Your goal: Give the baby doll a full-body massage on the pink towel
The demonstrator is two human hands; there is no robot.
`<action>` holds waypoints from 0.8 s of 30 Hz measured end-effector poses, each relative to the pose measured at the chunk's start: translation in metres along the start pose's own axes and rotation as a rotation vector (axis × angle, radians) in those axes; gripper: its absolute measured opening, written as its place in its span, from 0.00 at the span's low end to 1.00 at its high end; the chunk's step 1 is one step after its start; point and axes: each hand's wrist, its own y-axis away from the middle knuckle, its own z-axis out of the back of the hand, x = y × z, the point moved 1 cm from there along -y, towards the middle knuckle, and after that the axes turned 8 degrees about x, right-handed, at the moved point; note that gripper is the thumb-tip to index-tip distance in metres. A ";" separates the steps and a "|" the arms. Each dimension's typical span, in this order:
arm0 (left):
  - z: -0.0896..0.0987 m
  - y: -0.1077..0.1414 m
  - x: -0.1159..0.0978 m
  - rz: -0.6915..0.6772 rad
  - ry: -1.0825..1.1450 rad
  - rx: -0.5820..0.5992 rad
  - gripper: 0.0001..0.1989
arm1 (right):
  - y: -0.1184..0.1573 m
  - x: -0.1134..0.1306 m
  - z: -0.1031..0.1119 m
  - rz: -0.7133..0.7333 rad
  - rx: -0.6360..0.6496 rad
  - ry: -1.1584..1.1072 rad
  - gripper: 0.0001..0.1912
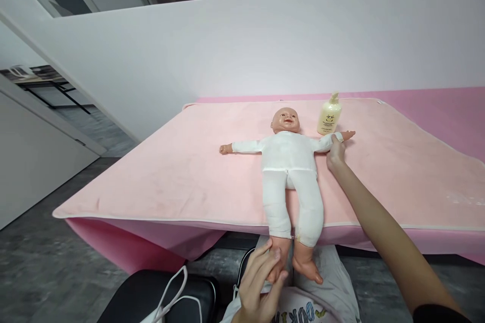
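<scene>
A baby doll (290,154) with a white cloth body lies face up on the pink blanket (182,171), arms spread, its legs hanging over the table's front edge. My right hand (335,154) is closed round the doll's forearm at the right, near its wrist. At the front edge, my left hand (261,280) touches the doll's left-hand foot, its fingers extended and slightly apart. Behind my right hand stands a pale yellow pump bottle (329,115), upright.
A white wall (242,50) rises behind the table. Below the front edge at the left are a black chair (159,292) and a white cable (178,292). Pink cloth (151,242) hangs off the table's left front.
</scene>
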 end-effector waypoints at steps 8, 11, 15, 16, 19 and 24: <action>0.006 -0.015 0.009 0.033 -0.120 -0.083 0.21 | 0.004 -0.002 0.000 0.034 -0.163 0.120 0.39; 0.010 -0.043 0.020 0.043 -0.247 -0.114 0.25 | 0.012 0.007 -0.004 0.110 -0.149 0.205 0.38; 0.011 -0.089 0.040 0.122 -0.248 -0.130 0.25 | 0.028 0.029 -0.015 0.332 0.007 0.280 0.38; 0.009 -0.100 0.044 0.118 -0.228 -0.112 0.24 | 0.032 0.033 -0.018 0.357 0.068 0.289 0.37; -0.002 -0.127 0.057 0.075 -0.158 -0.035 0.23 | 0.045 0.039 -0.026 0.375 0.297 0.327 0.33; -0.023 -0.145 0.069 0.051 -0.064 0.071 0.21 | 0.057 0.036 -0.032 0.481 0.696 0.539 0.21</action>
